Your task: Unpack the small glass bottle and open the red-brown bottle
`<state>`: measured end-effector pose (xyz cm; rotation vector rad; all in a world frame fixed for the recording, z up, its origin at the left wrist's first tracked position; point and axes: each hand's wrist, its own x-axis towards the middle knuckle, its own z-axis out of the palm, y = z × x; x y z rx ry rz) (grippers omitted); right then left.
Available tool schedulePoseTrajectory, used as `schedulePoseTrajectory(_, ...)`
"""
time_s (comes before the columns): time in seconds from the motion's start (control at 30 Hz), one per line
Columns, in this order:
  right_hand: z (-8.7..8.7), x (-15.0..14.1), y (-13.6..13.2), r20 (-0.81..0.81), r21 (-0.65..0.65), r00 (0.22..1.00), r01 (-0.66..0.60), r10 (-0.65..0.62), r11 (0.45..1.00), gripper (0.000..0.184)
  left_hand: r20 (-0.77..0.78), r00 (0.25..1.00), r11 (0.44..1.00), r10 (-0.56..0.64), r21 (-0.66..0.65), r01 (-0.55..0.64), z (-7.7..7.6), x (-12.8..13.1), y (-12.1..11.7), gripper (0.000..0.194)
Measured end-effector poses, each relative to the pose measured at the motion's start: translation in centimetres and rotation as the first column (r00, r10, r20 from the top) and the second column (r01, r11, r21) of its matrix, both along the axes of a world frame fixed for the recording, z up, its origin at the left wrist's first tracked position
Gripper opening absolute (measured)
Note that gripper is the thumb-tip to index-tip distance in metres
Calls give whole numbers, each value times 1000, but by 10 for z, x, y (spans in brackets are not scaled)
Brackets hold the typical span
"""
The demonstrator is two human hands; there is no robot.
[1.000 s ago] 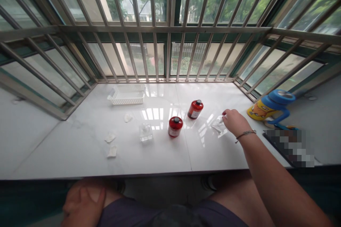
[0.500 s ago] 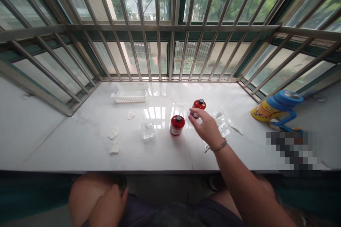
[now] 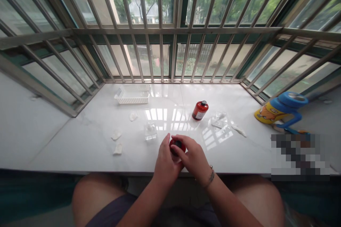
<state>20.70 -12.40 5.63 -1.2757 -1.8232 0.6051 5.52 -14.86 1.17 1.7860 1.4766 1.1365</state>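
Item one, red bottle [image 3: 182, 147]: between your two hands, above the worktop [image 3: 80, 149] close to its near edge. Your left hand [image 3: 165, 159] curves closed round its side; your right hand [image 3: 195, 154] closes over the other side, thumb by the black cap [image 3: 178, 143]. Status: in hand, cap apparently on; whether it is loosened you cannot tell, the fingers partly covering it.

Item two, second red bottle [image 3: 200, 111]: upright, capped, untouched, farther back to your right.

Also present: clear glass container [image 3: 150, 132], left of your hands; white scraps [image 3: 116, 134], farther left; clear wrappers [image 3: 218, 120] and white strip [image 3: 239, 130], right; white basket [image 3: 133, 101], back left; blue-and-yellow flask [image 3: 269, 112], far right.

Changes from half a second ago: there, the red bottle stands on the worktop, your right hand passes before the second one, and your left hand lies on your left leg [image 3: 87, 188]; now both hands meet round the first.
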Motion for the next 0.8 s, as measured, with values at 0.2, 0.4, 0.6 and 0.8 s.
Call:
schedulePoseTrajectory(0.2,-9,0,-29,-13,37,999,36,-36,999,31,151,987,985,-51,-153,74,6,14,5,75)
schedulePoseTrajectory(0.4,-1,16,-18,18,-22,995,-97,97,995,45,120,987,982,-106,-142,122,5,7,7,102)
schedulePoseTrajectory(0.6,2,39,-19,9,28,997,-75,75,997,46,60,986,987,-159,-18,160,7,5,9,83)
schedulePoseTrajectory(0.8,2,22,-29,-45,68,998,51,-48,996,35,38,991,991,-130,-14,131,4,6,10,76)
